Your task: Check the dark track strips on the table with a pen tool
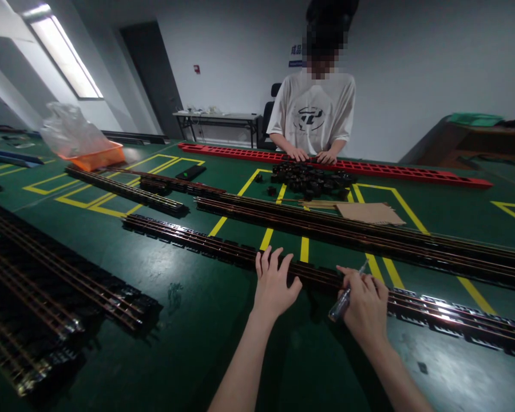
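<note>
A long black rail assembly [189,237] with copper-coloured strips runs across the green table in front of me. My left hand [275,280] rests at its near edge, fingers spread and touching the rail, with nothing held. To the right, my right hand [365,300] is closed around a marker-like pen [341,304] with a clear, silvery barrel. Its thin tip points up and away, while the index finger reaches onto the rail. Part of the rail is hidden behind both hands. A second, similar rail [326,229] lies just beyond it.
More black rails [60,257] lie at the left. Across the table, a co-worker [311,114] has both hands at a red slotted tray [412,171], behind a pile of black parts [313,178]. A cardboard piece [371,213] and an orange bin [96,157] also lie there.
</note>
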